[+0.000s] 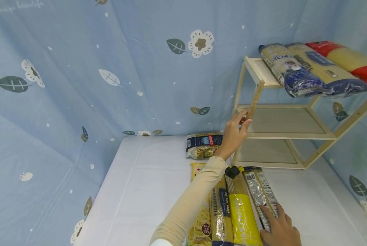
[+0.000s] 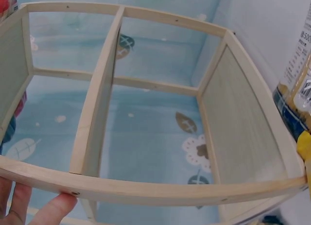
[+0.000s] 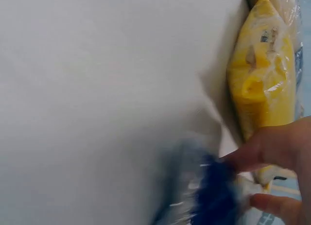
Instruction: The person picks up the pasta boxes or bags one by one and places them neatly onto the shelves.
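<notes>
A wooden shelf rack (image 1: 286, 119) with three levels stands at the right. My left hand (image 1: 234, 135) grips its front left post, thumb on one side and fingers on the other; the left wrist view shows the fingertips (image 2: 54, 210) at that wooden bar. Lower right, my right hand (image 1: 280, 227) holds a narrow pasta pack (image 1: 258, 184) with a white printed label, fingers and thumb at its near end. The pack's dark blue end (image 3: 214, 191) is blurred in the right wrist view. Beside it lies a yellow pasta pack (image 1: 243, 218).
A spaghetti pack (image 1: 221, 212) and a noodle pack (image 1: 200, 225), partly behind my left sleeve, lie further left in the row. An Agnesi pasta bag (image 1: 201, 147) sits against the curtain (image 1: 152, 85). Three spaghetti packs (image 1: 327, 68) rest on the top shelf. White cloth (image 1: 140, 191) covers the table.
</notes>
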The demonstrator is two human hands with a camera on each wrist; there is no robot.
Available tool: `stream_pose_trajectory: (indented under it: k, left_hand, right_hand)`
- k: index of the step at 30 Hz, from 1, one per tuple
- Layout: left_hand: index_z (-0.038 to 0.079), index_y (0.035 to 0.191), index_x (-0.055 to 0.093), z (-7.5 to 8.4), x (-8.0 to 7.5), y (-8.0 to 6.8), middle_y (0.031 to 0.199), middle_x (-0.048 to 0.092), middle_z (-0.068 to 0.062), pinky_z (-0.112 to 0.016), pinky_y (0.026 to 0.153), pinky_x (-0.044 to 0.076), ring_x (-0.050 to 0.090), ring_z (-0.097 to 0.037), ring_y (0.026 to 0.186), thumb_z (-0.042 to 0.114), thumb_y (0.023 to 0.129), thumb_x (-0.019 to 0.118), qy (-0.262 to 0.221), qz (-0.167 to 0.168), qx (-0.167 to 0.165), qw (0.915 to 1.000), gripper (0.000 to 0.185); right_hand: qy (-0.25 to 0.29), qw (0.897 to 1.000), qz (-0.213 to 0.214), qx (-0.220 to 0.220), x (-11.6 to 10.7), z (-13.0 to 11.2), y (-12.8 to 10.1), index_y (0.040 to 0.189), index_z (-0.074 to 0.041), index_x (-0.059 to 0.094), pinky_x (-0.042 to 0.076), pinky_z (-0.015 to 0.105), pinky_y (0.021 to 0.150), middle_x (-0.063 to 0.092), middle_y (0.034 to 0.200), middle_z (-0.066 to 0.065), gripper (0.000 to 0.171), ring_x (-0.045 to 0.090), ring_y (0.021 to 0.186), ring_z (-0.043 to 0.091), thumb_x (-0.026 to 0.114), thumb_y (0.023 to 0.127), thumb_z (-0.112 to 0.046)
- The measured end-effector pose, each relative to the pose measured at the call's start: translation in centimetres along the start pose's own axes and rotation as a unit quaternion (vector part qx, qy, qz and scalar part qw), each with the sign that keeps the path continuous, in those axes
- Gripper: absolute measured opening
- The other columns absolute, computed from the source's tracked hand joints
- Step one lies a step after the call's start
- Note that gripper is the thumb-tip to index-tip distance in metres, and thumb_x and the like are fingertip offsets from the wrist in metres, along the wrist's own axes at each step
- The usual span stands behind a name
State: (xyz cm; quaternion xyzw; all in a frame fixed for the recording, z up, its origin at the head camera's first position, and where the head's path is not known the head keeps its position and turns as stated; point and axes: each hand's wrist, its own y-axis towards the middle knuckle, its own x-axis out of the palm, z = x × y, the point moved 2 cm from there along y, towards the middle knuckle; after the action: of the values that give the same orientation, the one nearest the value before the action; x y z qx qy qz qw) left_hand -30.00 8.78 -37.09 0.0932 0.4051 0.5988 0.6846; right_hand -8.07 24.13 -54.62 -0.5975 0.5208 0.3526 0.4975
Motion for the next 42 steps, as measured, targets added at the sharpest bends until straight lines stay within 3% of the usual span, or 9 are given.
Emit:
stream_pose_trajectory:
  k: [4, 8, 19, 24, 32, 35, 39, 42]
  left_hand:
    - [0.01, 0.133, 0.049, 0.1, -0.1, 0.0, 0.109, 0.061, -0.006, -0.014, 0.077, 0.047, 0.06, -0.01, 0.092, 0.029, 0.101, 0.046, 0.007, 0.004, 0.002, 1.0, 0.038]
    - [0.009, 0.133, 0.049, 0.1, 0.0, 0.1, 0.109, 0.061, -0.006, -0.015, 0.078, 0.047, 0.061, -0.011, 0.092, 0.028, 0.101, 0.047, 0.011, 0.005, 0.008, 0.9999, 0.038]
    - [0.009, 0.134, 0.049, 0.4, 0.1, 0.2, 0.108, 0.061, -0.006, -0.014, 0.078, 0.046, 0.06, -0.011, 0.092, 0.028, 0.101, 0.046, 0.001, 0.0, 0.0, 1.0, 0.038]
    - [0.009, 0.134, 0.049, 0.5, 0.1, 0.3, 0.108, 0.061, -0.006, -0.014, 0.079, 0.046, 0.061, -0.01, 0.092, 0.028, 0.101, 0.046, 0.004, -0.004, 0.001, 1.0, 0.038]
    - [0.007, 0.132, 0.051, 0.5, 0.1, 0.1, 0.106, 0.062, -0.007, -0.013, 0.08, 0.045, 0.061, -0.011, 0.09, 0.026, 0.101, 0.047, 0.003, 0.003, 0.011, 0.9999, 0.037]
    - [0.007, 0.133, 0.05, 0.3, 0.2, 0.1, 0.108, 0.061, -0.007, -0.014, 0.079, 0.046, 0.061, -0.012, 0.092, 0.027, 0.101, 0.046, -0.001, 0.001, 0.005, 1.0, 0.038]
    - [0.008, 0.134, 0.049, 0.2, 0.1, -0.1, 0.109, 0.061, -0.007, -0.014, 0.078, 0.046, 0.06, -0.012, 0.092, 0.028, 0.101, 0.045, -0.002, 0.001, -0.004, 1.0, 0.039]
    - [0.008, 0.133, 0.05, 0.2, 0.0, -0.1, 0.109, 0.061, -0.007, -0.013, 0.077, 0.046, 0.06, -0.011, 0.091, 0.028, 0.101, 0.045, 0.0, 0.007, -0.001, 1.0, 0.038]
  right_hand:
    - [-0.008, 1.0, -0.007, 0.004, 0.3, 0.5, -0.2, 0.136, -0.014, 0.044, 0.047, 0.053, 0.053, 0.028, 0.13, 0.04, 0.071, 0.05, 0.088, 0.052, 0.068, 0.073, -0.039]
    - [-0.014, 1.0, 0.02, -0.011, 0.4, 0.9, -0.5, 0.134, -0.013, 0.048, 0.047, 0.047, 0.05, 0.032, 0.127, 0.037, 0.069, 0.051, 0.084, 0.043, 0.069, 0.073, -0.039]
    - [0.024, 0.995, 0.097, -0.004, 0.2, 1.3, -1.7, 0.128, -0.005, 0.056, 0.052, 0.048, 0.054, 0.044, 0.122, 0.038, 0.062, 0.057, 0.089, 0.047, 0.072, 0.071, -0.025]
    - [0.057, 0.983, 0.174, -0.009, 0.5, 1.2, -2.6, 0.122, -0.005, 0.06, 0.05, 0.042, 0.049, 0.049, 0.119, 0.036, 0.055, 0.06, 0.084, 0.045, 0.074, 0.07, -0.015]
    - [0.129, 0.962, 0.241, -0.016, 0.3, 2.1, -3.7, 0.115, -0.001, 0.066, 0.051, 0.047, 0.05, 0.051, 0.116, 0.039, 0.048, 0.057, 0.084, 0.056, 0.072, 0.067, -0.001]
    - [0.14, 0.952, 0.269, -0.032, -0.4, 2.5, -3.8, 0.11, 0.0, 0.068, 0.049, 0.04, 0.045, 0.054, 0.113, 0.038, 0.044, 0.061, 0.076, 0.051, 0.071, 0.066, 0.002]
    - [0.144, 0.954, 0.258, -0.044, -1.2, 3.2, -4.1, 0.11, 0.0, 0.068, 0.044, 0.03, 0.041, 0.054, 0.115, 0.036, 0.041, 0.064, 0.058, 0.031, 0.071, 0.069, 0.001]
    - [0.133, 0.962, 0.231, -0.054, -1.5, 3.9, -4.4, 0.113, -0.001, 0.067, 0.042, 0.027, 0.042, 0.053, 0.118, 0.035, 0.038, 0.063, 0.057, 0.025, 0.072, 0.075, -0.003]
